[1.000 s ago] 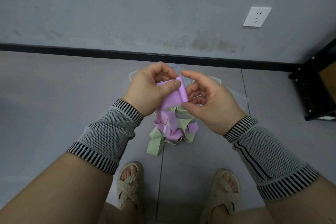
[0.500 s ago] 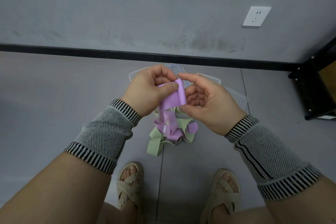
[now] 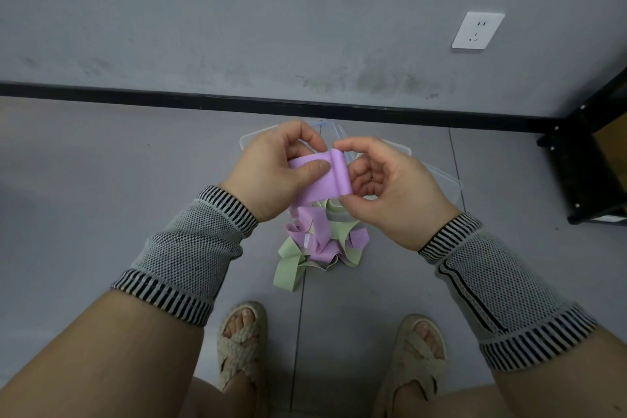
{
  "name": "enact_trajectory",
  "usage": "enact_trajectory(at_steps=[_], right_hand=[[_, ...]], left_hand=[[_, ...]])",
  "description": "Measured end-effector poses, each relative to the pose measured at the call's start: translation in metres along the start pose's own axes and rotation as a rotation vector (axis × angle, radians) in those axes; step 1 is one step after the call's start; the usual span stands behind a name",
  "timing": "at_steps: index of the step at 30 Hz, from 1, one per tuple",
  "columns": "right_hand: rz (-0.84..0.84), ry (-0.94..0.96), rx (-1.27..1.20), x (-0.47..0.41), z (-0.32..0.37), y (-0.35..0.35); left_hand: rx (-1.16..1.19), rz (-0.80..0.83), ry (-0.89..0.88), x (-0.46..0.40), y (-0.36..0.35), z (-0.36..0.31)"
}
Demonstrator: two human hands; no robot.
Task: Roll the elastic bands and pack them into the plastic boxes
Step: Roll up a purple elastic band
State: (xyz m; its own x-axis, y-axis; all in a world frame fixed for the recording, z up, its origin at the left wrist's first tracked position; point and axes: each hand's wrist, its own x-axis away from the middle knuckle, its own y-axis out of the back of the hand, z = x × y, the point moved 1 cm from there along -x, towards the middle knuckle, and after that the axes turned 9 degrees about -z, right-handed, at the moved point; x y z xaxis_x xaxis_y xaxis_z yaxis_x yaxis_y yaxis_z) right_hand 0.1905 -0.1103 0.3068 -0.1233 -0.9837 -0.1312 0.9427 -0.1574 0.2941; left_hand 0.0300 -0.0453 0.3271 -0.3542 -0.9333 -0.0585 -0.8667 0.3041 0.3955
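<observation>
You held a purple elastic band [image 3: 324,181] up between your two hands, above the floor. Your left hand [image 3: 276,173] had its thumb pressed flat on the band's face and its fingers curled behind, pinching the flat stretch. Your right hand [image 3: 386,187] pinched the rolled end of the same band, forefinger over the top of the small roll and thumb at its lower end, the other fingers loosely curled behind it. The roll stood just at the right edge of the flat part, touching both your hands' fingertips. The loose remainder of the band hung down from under your left palm.

Below your hands lay a heap of elastic bands [image 3: 315,244], purple and pale green, tangled on the grey floor. Beyond your hands, partly hidden by them, stood the clear plastic boxes [image 3: 437,176], their rims showing past your right hand and above your left knuckles; what they held I cannot tell. Both wrists wore grey knitted sleeves [image 3: 190,248] with striped cuffs. Your sandalled feet [image 3: 242,343] stood nearer to you than the heap.
</observation>
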Motion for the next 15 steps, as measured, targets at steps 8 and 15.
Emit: enact_trajectory(at_steps=[8, 15], right_hand=[[-0.003, 0.028, 0.044, 0.0001, 0.0011, -0.0023], [-0.01, 0.017, 0.055, 0.0014, 0.0006, -0.005]], left_hand=[[0.051, -0.04, 0.037, -0.0005, -0.0048, -0.0005], [-0.014, -0.058, 0.003, -0.0003, -0.0042, -0.0034]])
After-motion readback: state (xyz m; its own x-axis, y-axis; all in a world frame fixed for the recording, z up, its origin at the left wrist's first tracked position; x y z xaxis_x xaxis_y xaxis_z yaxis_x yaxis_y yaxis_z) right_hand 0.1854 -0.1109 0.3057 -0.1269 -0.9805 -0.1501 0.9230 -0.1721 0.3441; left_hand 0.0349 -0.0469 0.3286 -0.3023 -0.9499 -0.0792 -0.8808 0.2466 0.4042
